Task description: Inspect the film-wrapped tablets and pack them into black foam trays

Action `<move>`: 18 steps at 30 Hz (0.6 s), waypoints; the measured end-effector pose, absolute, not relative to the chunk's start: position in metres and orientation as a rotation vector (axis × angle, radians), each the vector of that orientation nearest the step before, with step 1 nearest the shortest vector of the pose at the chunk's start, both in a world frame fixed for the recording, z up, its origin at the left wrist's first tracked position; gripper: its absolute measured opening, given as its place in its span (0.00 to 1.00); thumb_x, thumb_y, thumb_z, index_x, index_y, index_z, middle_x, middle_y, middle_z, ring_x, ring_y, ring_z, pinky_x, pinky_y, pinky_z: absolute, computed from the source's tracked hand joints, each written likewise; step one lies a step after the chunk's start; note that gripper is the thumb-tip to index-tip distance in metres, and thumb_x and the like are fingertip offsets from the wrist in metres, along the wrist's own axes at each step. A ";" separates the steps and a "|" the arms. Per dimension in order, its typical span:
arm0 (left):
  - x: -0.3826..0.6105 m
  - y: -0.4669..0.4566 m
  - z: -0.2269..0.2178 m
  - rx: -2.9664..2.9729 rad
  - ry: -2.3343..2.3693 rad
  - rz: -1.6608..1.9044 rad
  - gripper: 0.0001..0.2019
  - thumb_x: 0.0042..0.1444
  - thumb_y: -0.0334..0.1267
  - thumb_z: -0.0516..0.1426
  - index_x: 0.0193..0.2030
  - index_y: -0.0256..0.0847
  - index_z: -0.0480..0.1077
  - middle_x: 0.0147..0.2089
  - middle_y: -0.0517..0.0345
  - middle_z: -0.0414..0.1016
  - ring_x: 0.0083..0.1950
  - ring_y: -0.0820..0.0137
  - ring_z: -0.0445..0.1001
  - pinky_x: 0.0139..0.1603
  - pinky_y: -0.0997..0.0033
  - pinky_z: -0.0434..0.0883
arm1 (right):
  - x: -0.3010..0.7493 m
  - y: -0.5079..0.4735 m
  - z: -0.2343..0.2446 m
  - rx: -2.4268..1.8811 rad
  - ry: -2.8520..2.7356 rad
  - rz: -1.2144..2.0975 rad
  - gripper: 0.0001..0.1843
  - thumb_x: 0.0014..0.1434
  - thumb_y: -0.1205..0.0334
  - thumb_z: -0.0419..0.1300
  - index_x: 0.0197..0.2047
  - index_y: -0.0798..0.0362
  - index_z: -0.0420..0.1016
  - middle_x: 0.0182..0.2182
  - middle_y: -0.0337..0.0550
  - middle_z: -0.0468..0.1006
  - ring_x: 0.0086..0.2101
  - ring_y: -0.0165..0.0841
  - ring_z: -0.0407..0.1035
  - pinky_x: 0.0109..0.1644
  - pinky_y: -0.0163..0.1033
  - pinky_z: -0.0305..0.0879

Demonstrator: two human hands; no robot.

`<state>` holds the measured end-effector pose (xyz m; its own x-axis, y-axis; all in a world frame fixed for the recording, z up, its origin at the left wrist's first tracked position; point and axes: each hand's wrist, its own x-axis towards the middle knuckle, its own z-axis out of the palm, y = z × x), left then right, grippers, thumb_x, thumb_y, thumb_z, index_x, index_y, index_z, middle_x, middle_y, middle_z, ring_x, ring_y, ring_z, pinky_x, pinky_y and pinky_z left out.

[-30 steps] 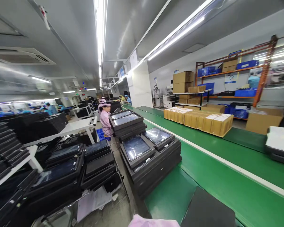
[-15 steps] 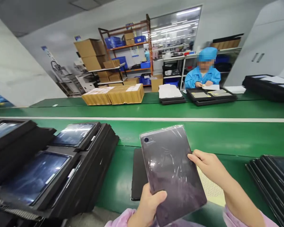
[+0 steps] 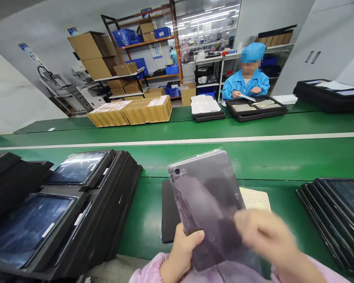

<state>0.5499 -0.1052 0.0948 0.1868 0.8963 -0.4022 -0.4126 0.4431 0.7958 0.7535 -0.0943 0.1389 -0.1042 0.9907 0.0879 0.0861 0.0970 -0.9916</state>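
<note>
A dark grey tablet, back side up and camera at its upper left corner, is tilted in front of me. Clear plastic film shines on it and sticks out along its top edge. My left hand grips its lower left edge, thumb lying on the back. My right hand is beside the lower right edge, its fingers smeared by motion, so I cannot tell whether they hold anything. Behind the tablet, partly hidden, a flat black piece lies on the green bench. A yellow dotted sheet lies to the right, partly covered.
Black foam trays holding tablets are stacked at left. Several tablets form a stack at right. Across the green bench stand brown cartons, white papers and a black tray, where a co-worker in blue sits.
My right hand has moved off the tablet's upper right edge, down toward its lower right. The left hand keeps its grip. The view has shifted slightly, and the co-worker's hands have moved apart.
</note>
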 end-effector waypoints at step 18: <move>0.468 -0.091 0.097 0.238 1.630 1.234 0.16 0.38 0.31 0.65 0.37 0.35 0.72 0.28 0.56 0.80 0.27 0.65 0.78 0.27 0.72 0.74 | 0.794 -0.046 0.114 -1.811 -1.394 1.050 0.27 0.53 0.53 0.54 0.56 0.51 0.64 0.22 0.36 0.72 0.24 0.36 0.67 0.29 0.39 0.58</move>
